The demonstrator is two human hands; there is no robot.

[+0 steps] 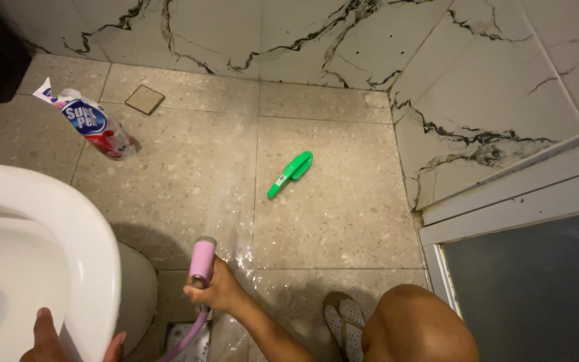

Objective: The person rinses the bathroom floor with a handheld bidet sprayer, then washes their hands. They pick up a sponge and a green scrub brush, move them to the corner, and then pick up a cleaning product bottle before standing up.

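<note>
My right hand (214, 288) grips a pink spray head (203, 260) with a pink hose (185, 338) trailing down to the bottom edge. Water sprays from it across the beige speckled floor tiles (330, 221), leaving a wet sheen. A green scrubbing brush (291, 173) lies on the floor about a forearm's length beyond the spray. My left hand (51, 338) clasps the rim of the white toilet bowl (95, 268) at the bottom left; only the thumb and a fingertip show.
A torn detergent pouch (92, 124) lies at the far left, near a square floor drain (145, 99). Marble-patterned wall tiles (477, 74) close the back and right. A grey door and its frame (504, 201) stand at the right. My knee (417, 325) and white sandal (346, 322) are below.
</note>
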